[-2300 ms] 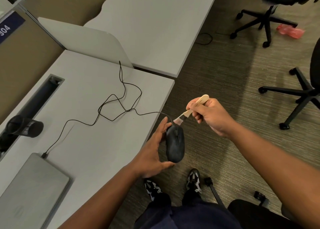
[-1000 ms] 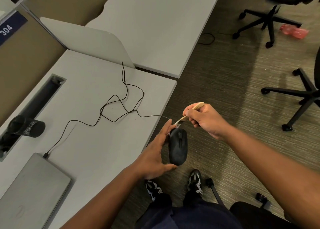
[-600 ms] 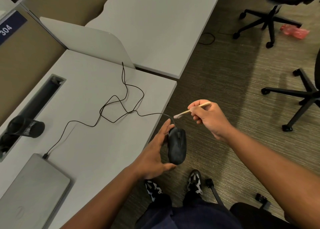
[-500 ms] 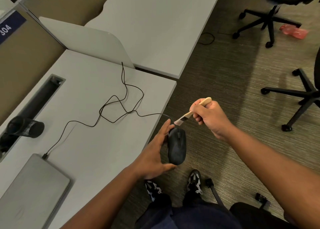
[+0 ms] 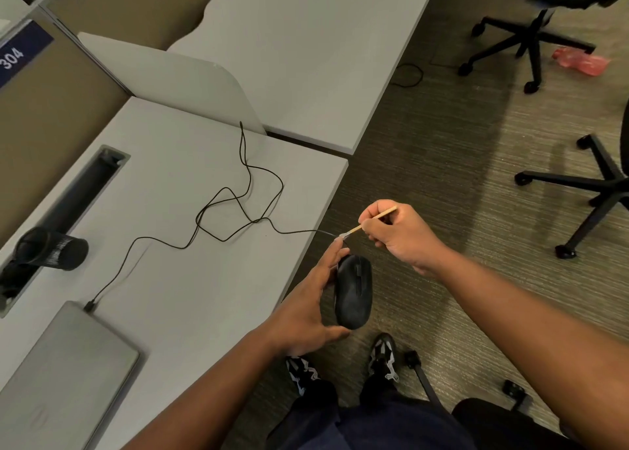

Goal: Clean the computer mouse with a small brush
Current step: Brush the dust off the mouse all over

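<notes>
Grey desk (image 5: 177, 279) edge, carpet below: left hand (image 5: 306, 316) cradles mouse (image 5: 352, 291) w/ thumb + fingers, right hand (image 5: 396, 233) pinches brush (image 5: 367, 224), bristles just above mouse front; brushing seems mid-way, body left to do.

A black corded mouse (image 5: 353, 291) is sitting lengthwise just below the frame's centre, off the desk edge, its cable (image 5: 238, 207) looping up-left, while a thin wooden-handled brush (image 5: 369, 222) is slanting just above it, pale bristles pointing lower left.
</notes>
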Available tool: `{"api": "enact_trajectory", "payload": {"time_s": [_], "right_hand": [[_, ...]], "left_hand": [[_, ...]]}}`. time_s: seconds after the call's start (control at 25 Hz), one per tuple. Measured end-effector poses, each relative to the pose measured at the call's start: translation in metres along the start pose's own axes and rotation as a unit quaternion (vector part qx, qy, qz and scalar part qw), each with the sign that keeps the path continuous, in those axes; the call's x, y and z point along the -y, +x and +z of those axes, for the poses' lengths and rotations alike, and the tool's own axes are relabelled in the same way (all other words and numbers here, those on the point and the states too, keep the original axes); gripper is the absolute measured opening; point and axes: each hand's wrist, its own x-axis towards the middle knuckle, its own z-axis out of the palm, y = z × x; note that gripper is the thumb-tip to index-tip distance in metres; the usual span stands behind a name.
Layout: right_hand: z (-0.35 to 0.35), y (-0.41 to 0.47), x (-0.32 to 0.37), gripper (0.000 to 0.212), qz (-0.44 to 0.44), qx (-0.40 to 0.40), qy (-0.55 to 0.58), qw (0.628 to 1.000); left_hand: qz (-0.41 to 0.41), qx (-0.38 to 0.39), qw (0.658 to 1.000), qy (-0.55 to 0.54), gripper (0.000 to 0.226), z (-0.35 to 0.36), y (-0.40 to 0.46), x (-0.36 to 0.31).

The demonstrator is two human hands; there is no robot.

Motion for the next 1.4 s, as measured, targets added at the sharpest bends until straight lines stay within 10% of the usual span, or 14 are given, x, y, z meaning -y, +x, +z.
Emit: {"api": "enact_trajectory", "payload": {"time_s": [0.72,1.4], "right_hand": [[-0.003,0.005,0.009,0.007,-0.027,-0.101,0.105,0.989],[-0.005,-0.012,0.007,0.019,-0.093,0.002,0.024,0.995]], "left_hand": [[-0.01,-0.027,0.999,-0.018,0.141,-0.006,0.005,0.012],[-0.015,-0.045,0.999,-0.026,0.147,-0.005,0.004,0.011]]}}
